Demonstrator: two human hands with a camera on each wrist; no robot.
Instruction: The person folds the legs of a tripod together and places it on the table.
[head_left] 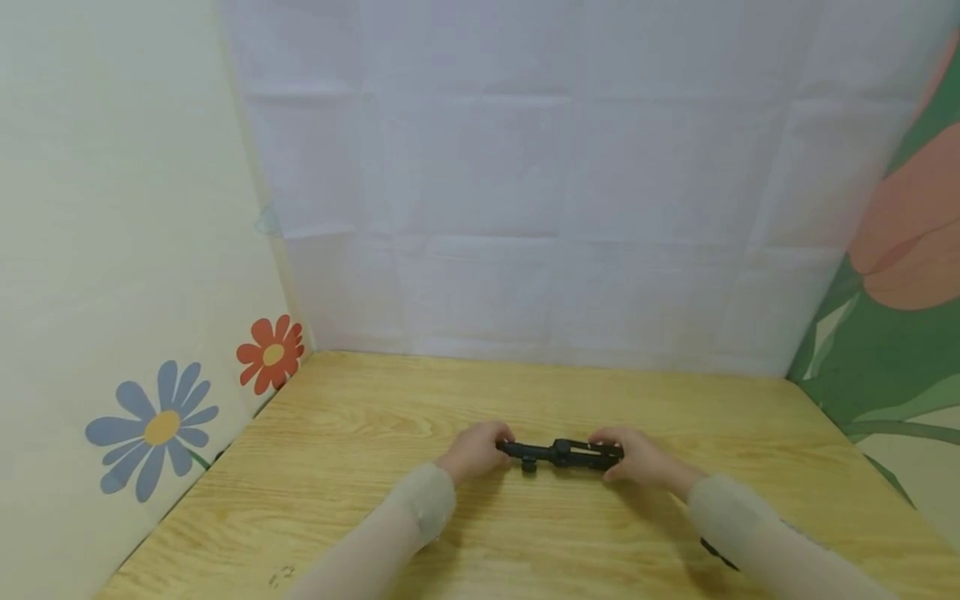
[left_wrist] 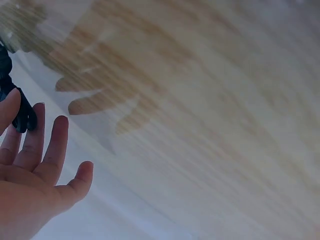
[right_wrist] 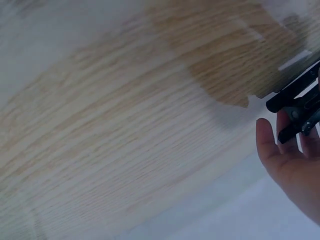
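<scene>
A long black folded stand that looks like a small tripod [head_left: 561,452] lies sideways between my two hands, with a small knob hanging below its left part and slim bars at its right. At its left end, my left hand [head_left: 480,450] pinches the tip between thumb and fingers. My right hand [head_left: 636,456] grips the barred end, thumb on the near side and fingers on the far side. In the left wrist view, the little finger of the left hand [left_wrist: 37,175] sticks out free. The right wrist view shows two bar ends of the stand [right_wrist: 295,120] against the right hand [right_wrist: 295,170].
The wood-grain table [head_left: 390,400] spreads beneath both hands. Behind it hangs a creased white cloth [head_left: 555,183]. A flowered panel [head_left: 112,250] stands at the left, and a panel with green leaves [head_left: 885,358] at the right. Small dark marks [head_left: 282,577] show near the table's front left.
</scene>
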